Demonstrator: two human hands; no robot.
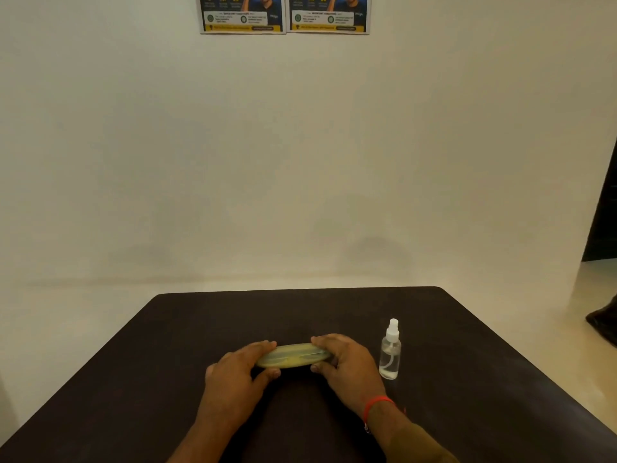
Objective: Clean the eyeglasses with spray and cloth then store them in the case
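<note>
A translucent yellow-green eyeglass case (pixel 293 355) lies shut on the dark table (pixel 467 345), near its middle. My left hand (pixel 233 372) grips the case's left end, fingers over the top and thumb at the front. My right hand (pixel 344 359) grips the right end the same way. Faint lines of a frame show through the lid; the eyeglasses themselves are not plainly visible. No cloth is in sight. A small clear spray bottle (pixel 390 350) with a white nozzle stands upright just right of my right hand.
The table's far edge runs along a pale floor and a plain wall. Two posters (pixel 283 15) hang high on the wall. A dark doorway (pixel 604 212) and a dark object (pixel 604 322) sit at the right edge.
</note>
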